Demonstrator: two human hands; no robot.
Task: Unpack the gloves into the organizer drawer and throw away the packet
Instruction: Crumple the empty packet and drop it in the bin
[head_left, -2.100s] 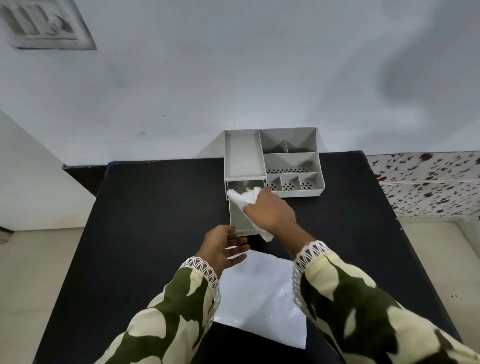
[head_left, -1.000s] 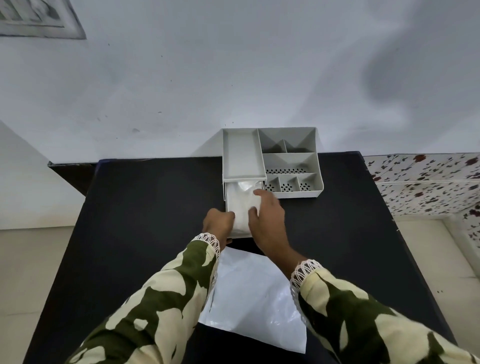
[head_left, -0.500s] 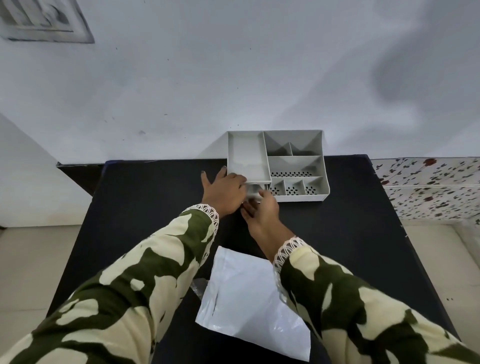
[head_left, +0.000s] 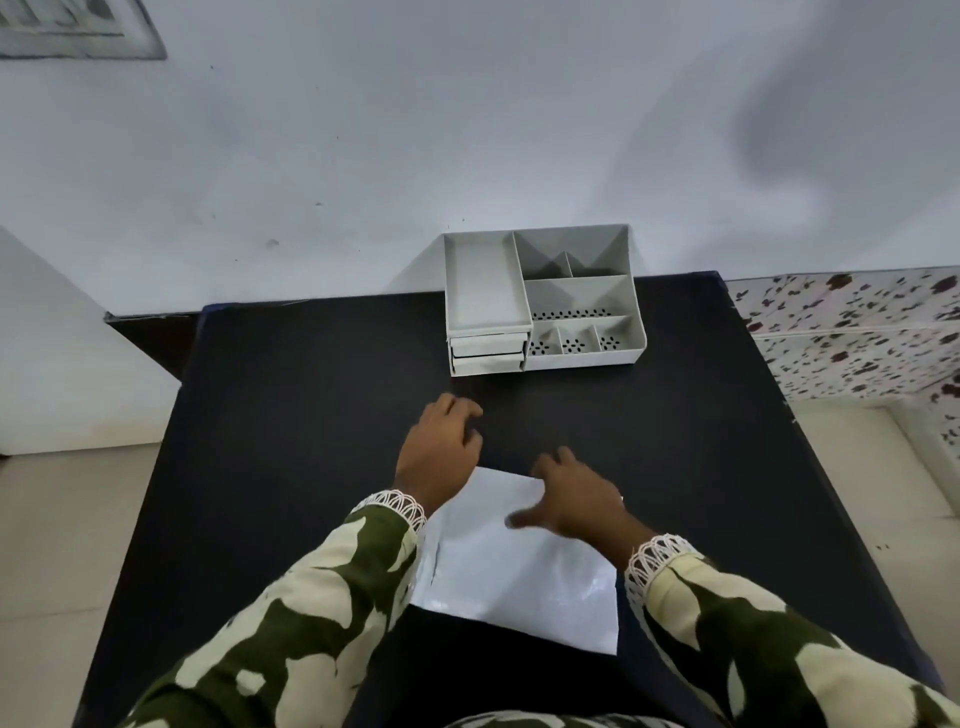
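A grey plastic organizer (head_left: 540, 299) stands at the far edge of the black table (head_left: 291, 415), against the wall. Its two small drawers (head_left: 487, 354) at the front left are pushed in flush; the gloves are out of sight. A flat white packet (head_left: 514, 566) lies on the table close to me. My left hand (head_left: 441, 449) hovers above the table just past the packet's far left corner, fingers loosely curled, holding nothing. My right hand (head_left: 574, 501) is spread over the packet's far right corner, empty.
The table's left and right edges drop to a pale tiled floor (head_left: 62, 545). A speckled ledge (head_left: 852, 332) runs along the right. The wall rises straight behind the organizer. No bin is in view.
The white gloves went into the lower drawer and the drawer was pushed shut with both hands. Both hands have since drawn back from the organizer toward the packet.
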